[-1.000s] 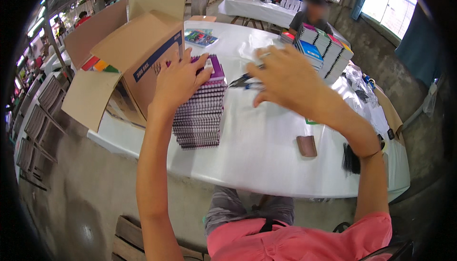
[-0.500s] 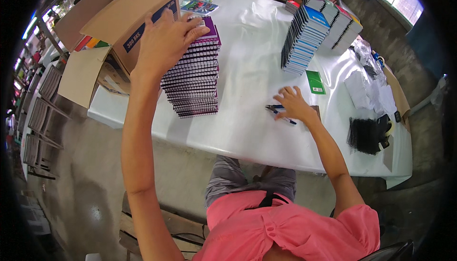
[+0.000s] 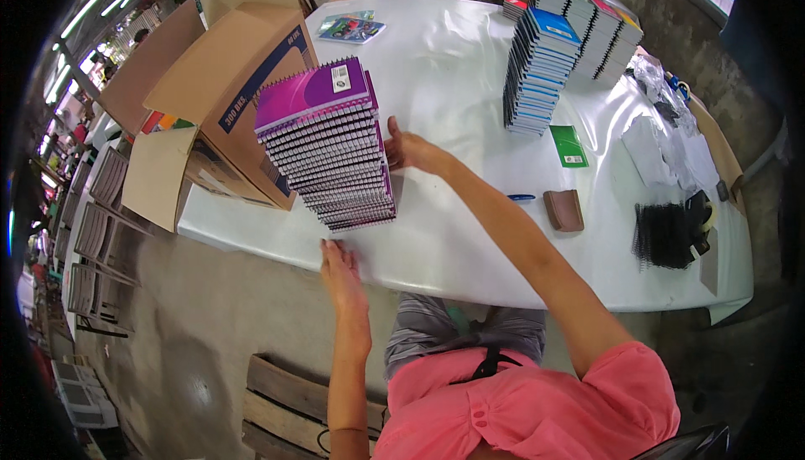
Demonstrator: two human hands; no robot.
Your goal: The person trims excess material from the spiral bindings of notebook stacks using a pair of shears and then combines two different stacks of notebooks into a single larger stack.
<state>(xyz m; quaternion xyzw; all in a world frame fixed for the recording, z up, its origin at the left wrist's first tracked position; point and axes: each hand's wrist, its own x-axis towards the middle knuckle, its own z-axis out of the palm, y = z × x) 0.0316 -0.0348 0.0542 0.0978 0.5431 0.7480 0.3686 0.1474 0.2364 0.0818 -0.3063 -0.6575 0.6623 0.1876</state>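
Observation:
A tall stack of purple spiral notebooks (image 3: 331, 145) stands on the white table (image 3: 453, 74). My left hand (image 3: 340, 265) lies flat on the table's near edge, just below the foot of the stack, fingers apart and holding nothing. My right hand (image 3: 407, 148) rests open against the stack's right side, about halfway up. A blue pen (image 3: 521, 197) lies on the table to the right of my right forearm.
An open cardboard box (image 3: 205, 99) lies on its side left of the stack. Another notebook stack (image 3: 537, 70) stands at the back right, with a green booklet (image 3: 569, 145), a brown wallet (image 3: 564, 210) and black spiral bindings (image 3: 667, 233) nearby. A person sits beyond the table.
My left hand has come down from the top of the stack to the table edge. My right hand left the pen and moved to the stack's right side.

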